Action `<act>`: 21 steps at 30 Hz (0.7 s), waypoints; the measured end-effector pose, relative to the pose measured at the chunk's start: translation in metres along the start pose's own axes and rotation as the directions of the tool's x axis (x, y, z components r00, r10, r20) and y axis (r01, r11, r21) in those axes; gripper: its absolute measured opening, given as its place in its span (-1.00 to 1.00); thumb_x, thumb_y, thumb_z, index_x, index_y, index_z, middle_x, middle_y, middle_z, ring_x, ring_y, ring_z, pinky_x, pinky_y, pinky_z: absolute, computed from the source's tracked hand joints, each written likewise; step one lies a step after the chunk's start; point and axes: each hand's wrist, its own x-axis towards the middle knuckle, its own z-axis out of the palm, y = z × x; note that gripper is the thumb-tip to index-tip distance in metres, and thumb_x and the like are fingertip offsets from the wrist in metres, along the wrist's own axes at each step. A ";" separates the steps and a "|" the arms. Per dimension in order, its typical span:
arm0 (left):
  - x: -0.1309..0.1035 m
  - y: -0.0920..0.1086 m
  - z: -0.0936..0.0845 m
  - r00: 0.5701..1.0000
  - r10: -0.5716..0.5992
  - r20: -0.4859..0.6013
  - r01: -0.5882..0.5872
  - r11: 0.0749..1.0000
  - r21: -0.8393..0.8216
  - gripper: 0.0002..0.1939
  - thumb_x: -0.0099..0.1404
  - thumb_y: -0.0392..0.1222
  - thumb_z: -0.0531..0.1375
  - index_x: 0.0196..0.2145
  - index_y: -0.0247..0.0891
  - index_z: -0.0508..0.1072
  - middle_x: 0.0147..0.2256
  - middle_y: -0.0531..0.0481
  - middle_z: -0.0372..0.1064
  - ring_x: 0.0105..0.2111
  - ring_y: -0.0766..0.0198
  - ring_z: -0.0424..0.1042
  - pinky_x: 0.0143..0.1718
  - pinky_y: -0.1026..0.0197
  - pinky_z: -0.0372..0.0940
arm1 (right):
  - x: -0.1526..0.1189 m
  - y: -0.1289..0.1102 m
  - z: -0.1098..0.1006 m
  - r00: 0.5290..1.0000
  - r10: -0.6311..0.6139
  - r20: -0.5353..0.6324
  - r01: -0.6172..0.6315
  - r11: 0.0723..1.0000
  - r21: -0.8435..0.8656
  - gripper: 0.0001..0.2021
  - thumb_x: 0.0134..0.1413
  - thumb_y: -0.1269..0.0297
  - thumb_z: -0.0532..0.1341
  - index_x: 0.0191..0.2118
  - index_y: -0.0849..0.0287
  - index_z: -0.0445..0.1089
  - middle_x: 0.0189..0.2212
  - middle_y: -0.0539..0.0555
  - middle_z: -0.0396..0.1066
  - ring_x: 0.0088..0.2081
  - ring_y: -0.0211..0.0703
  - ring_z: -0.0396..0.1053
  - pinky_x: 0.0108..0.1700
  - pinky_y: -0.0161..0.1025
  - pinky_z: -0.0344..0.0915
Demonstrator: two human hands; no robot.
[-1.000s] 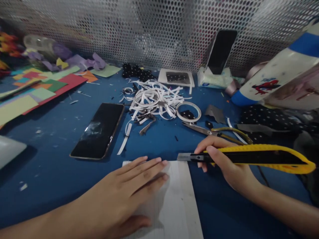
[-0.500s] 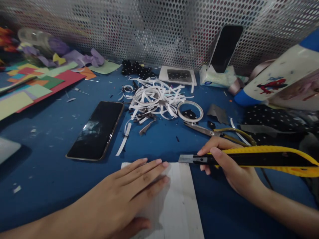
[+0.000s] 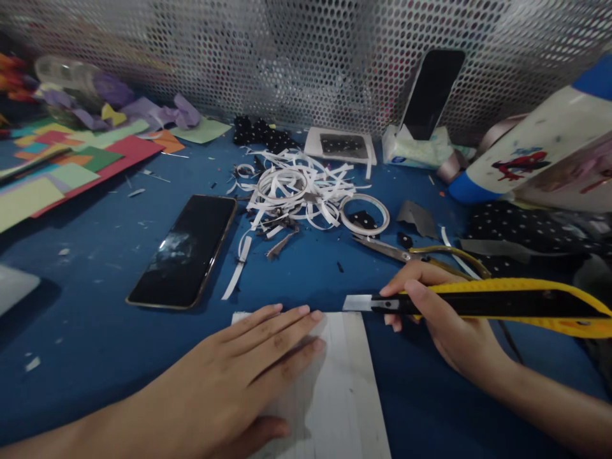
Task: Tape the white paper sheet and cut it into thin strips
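My left hand (image 3: pixel 248 366) lies flat with fingers stretched out on a white sheet (image 3: pixel 339 395), which runs off the bottom of the view. Between finger and thumb of my right hand (image 3: pixel 442 319) is a yellow and black utility knife (image 3: pixel 507 303). Its bare blade points left, with the tip at the sheet's top edge, right of my left fingertips. Whether the blade touches the sheet I cannot tell. Just behind my right hand lie scissors (image 3: pixel 387 248) with gold-coloured handles.
A phone (image 3: pixel 184 252) lies left of centre on the blue table (image 3: pixel 95 344). White paper strips (image 3: pixel 296 191) and a tape roll (image 3: pixel 364 215) are behind the sheet. Coloured papers (image 3: pixel 81 159) sit at left, a bottle (image 3: pixel 535 140) at right. Another phone (image 3: pixel 433 92) leans against the perforated metal panel (image 3: pixel 239 57).
The knife blade has tilted and risen very slightly near the sheet's top edge. My left hand and the sheet have stayed in place.
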 end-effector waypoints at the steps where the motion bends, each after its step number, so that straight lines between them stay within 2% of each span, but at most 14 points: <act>1: 0.000 0.000 0.000 1.000 -0.003 0.002 0.003 1.000 -0.013 -0.25 0.30 -0.20 0.19 0.37 -0.19 0.01 0.35 0.00 -0.06 0.33 0.10 0.03 0.35 0.04 0.02 | 0.000 0.000 0.000 1.000 -0.003 0.003 0.003 1.000 -0.003 -0.77 0.33 0.17 0.15 -0.29 0.12 0.48 -0.51 0.01 0.44 -0.49 -0.22 0.44 -0.49 -0.31 0.39; 5: 0.001 -0.001 0.000 1.000 0.001 0.010 0.000 1.000 -0.031 -0.26 0.30 -0.20 0.20 0.36 -0.20 0.02 0.35 0.00 -0.06 0.34 0.10 0.01 0.35 0.06 0.02 | 0.001 -0.001 0.002 0.999 -0.023 0.024 0.024 0.999 -0.025 -0.77 0.33 0.17 0.15 -0.29 0.12 0.48 -0.51 0.01 0.45 -0.50 -0.22 0.44 -0.47 -0.31 0.40; 14: -0.002 0.001 0.000 1.000 0.019 0.014 -0.020 0.998 0.056 -0.25 0.30 -0.16 0.19 0.37 -0.24 0.01 0.38 0.02 -0.18 0.35 0.10 -0.01 0.36 0.06 -0.01 | 0.001 -0.002 0.002 0.999 -0.030 0.040 0.031 0.999 -0.025 -0.77 0.34 0.17 0.14 -0.29 0.10 0.48 -0.52 -0.02 0.46 -0.50 -0.26 0.44 -0.46 -0.36 0.40; 21: -0.001 0.000 0.001 1.000 0.012 0.012 -0.013 0.999 0.038 -0.25 0.31 -0.18 0.19 0.37 -0.24 0.01 0.38 0.01 -0.15 0.35 0.10 -0.01 0.36 0.04 -0.01 | 0.002 -0.003 0.002 0.998 -0.025 0.054 0.027 0.998 -0.050 -0.77 0.34 0.17 0.14 -0.29 0.10 0.47 -0.53 -0.03 0.47 -0.50 -0.29 0.44 -0.43 -0.38 0.39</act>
